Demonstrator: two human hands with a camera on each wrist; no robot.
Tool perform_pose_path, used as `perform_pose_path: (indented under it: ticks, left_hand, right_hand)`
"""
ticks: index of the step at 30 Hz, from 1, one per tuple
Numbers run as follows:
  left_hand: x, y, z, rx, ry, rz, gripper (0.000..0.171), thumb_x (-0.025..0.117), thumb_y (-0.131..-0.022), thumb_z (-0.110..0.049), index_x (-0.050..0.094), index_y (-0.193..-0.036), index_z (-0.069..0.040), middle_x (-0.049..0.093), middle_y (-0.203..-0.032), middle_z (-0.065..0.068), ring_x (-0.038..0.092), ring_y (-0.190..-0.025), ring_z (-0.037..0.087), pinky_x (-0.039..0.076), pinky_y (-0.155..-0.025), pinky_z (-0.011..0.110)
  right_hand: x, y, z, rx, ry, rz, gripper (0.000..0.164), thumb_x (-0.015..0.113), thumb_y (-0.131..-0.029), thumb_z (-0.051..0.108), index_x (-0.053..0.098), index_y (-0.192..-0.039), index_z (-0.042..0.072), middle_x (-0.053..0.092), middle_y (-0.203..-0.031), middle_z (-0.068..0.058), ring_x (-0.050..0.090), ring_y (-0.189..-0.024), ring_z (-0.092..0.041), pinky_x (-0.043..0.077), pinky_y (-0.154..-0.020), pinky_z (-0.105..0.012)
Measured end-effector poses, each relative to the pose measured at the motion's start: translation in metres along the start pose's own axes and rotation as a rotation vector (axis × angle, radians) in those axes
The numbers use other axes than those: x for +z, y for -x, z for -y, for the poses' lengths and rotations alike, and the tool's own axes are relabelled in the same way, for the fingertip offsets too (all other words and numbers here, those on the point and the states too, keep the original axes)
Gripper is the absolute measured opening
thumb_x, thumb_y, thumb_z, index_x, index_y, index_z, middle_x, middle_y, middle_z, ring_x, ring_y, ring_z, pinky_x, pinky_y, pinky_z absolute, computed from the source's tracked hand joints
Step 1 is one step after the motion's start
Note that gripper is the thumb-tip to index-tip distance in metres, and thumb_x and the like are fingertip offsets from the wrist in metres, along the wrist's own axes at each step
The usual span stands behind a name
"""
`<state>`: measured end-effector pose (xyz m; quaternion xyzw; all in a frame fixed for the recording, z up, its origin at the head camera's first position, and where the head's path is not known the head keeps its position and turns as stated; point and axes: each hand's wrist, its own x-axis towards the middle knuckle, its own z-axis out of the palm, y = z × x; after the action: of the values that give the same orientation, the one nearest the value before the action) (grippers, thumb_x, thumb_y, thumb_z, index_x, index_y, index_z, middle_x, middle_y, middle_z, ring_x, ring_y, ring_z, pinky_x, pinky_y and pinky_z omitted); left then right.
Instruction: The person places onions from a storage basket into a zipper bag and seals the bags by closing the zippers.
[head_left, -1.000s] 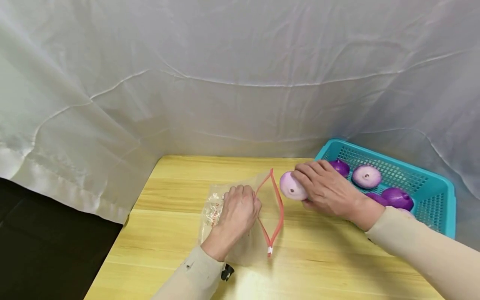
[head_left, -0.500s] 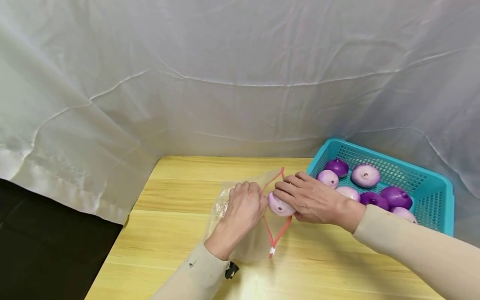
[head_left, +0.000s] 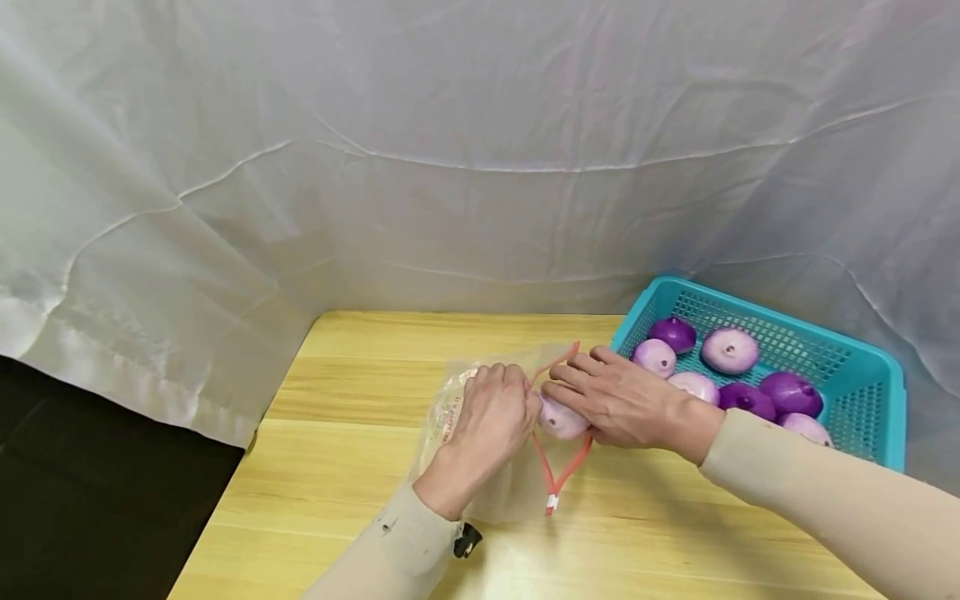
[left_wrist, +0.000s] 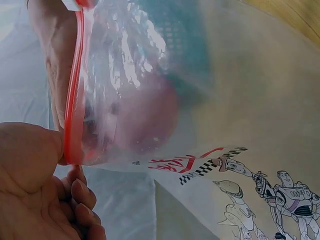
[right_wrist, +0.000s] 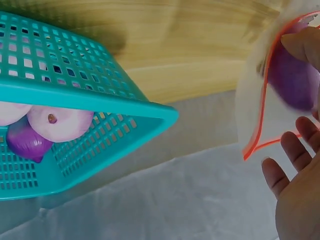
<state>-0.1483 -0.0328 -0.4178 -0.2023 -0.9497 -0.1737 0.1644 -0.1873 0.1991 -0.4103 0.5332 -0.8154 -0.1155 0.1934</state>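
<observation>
A clear zip bag (head_left: 498, 496) with a red zip edge (left_wrist: 74, 95) lies on its side, its mouth spread toward the right. My left hand (head_left: 487, 429) pinches the zip edge between thumb and finger. At the mouth, my right hand (head_left: 626, 400) holds a purple and white onion (head_left: 562, 421), thumb on one side of it. Through the plastic in the left wrist view, the onion (left_wrist: 150, 117) shows blurred and pinkish. In the right wrist view the onion (right_wrist: 295, 82) sits within the red-edged opening, several other fingers spread beside it.
A teal basket (head_left: 862, 348) with several onions (head_left: 731, 350), some dark purple and some pale, stands to the right, beyond the right forearm. Under the bag is a wooden tabletop (head_left: 337, 467). A grey curtain (head_left: 480, 225) hangs along the back and left.
My right hand has carried the onion leftward and down from beside the bag into its mouth. The left hand and the bag's edge have shifted slightly right.
</observation>
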Motion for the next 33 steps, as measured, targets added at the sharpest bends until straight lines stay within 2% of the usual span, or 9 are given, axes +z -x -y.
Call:
perform_pose_path:
  ticks: [5,15,21,28,33]
  left_hand:
    - [-0.002,-0.001,-0.001,-0.035,0.018,0.035,0.017,0.057,-0.1,-0.021,0.056,-0.085,-0.014,0.047,-0.076,-0.003,0.041,-0.071,0.019,0.036,-0.069,0.031]
    - [-0.004,-0.002,0.001,-0.062,0.048,0.016,0.016,0.059,-0.098,-0.022,0.056,-0.084,-0.016,0.047,-0.076,-0.004,0.042,-0.071,0.018,0.036,-0.069,0.031]
    - [-0.005,-0.001,0.002,-0.065,0.045,0.036,0.016,0.059,-0.098,-0.022,0.055,-0.083,-0.016,0.047,-0.076,-0.004,0.042,-0.071,0.019,0.036,-0.069,0.031]
    - [-0.003,0.0,0.007,-0.013,-0.066,0.055,0.02,0.059,-0.098,-0.024,0.055,-0.08,-0.016,0.048,-0.074,-0.003,0.043,-0.071,0.018,0.037,-0.069,0.031]
    - [0.002,0.001,0.011,0.114,-0.232,-0.032,0.023,0.063,-0.097,-0.025,0.055,-0.077,-0.016,0.048,-0.072,-0.003,0.041,-0.068,0.017,0.031,-0.063,0.028]
  right_hand:
    - [0.002,0.002,-0.002,0.031,0.004,0.006,0.081,0.087,-0.074,0.039,0.057,-0.143,0.009,0.062,-0.136,-0.008,0.058,-0.119,-0.031,0.047,-0.093,-0.045]
    - [0.013,0.011,-0.003,0.148,0.041,-0.032,0.059,0.075,-0.086,0.034,0.06,-0.135,0.005,0.064,-0.127,-0.011,0.061,-0.106,-0.031,0.049,-0.085,-0.043]
    - [0.021,0.01,-0.001,0.201,0.035,-0.052,0.055,0.072,-0.089,0.031,0.061,-0.135,0.004,0.065,-0.13,-0.013,0.061,-0.107,-0.031,0.05,-0.083,-0.044]
    - [0.027,0.01,0.004,0.23,-0.003,-0.041,0.056,0.074,-0.088,0.031,0.061,-0.137,0.005,0.066,-0.129,-0.01,0.061,-0.107,-0.03,0.05,-0.081,-0.043]
    - [0.028,0.011,0.005,0.236,-0.02,-0.028,0.055,0.071,-0.09,0.03,0.06,-0.138,0.006,0.065,-0.129,-0.009,0.06,-0.107,-0.029,0.049,-0.081,-0.042]
